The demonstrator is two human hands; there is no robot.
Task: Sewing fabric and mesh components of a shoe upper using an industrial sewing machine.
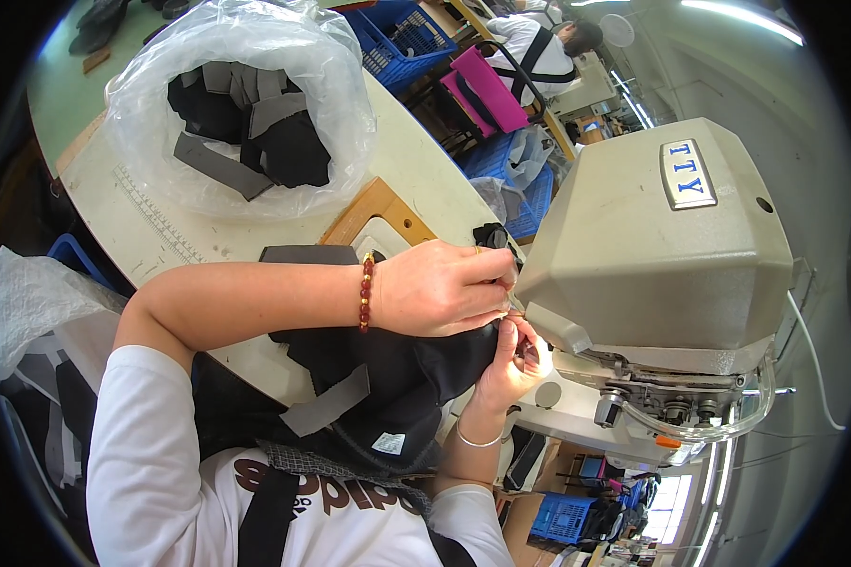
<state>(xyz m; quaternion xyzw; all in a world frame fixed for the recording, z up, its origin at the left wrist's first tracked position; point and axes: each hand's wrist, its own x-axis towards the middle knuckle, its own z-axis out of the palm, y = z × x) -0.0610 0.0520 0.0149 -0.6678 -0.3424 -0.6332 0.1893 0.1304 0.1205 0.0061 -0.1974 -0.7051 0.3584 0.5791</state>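
Observation:
Both of my hands meet at the head of a beige sewing machine (662, 246). My left hand (440, 288), with a beaded bracelet (366, 293) at the wrist, has its fingers curled and their tips pressed together beside the machine. Just nearer me, my right hand (515, 364), below a thin bangle (477, 437), pinches with thumb and forefinger. Whatever lies between the fingertips of either hand is too small to make out. Black fabric (378, 369) with a white label (389, 442) drapes under my wrists onto my lap. A grey strip (329, 402) rests on it.
On the pale table (246, 227), a clear plastic bag (340, 113) holds black and grey fabric pieces. A wooden-edged panel (378, 213) lies by the machine. Blue crates (397, 42) stand beyond. Another person (529, 57) sits at the back. A white sack (38, 302) is at left.

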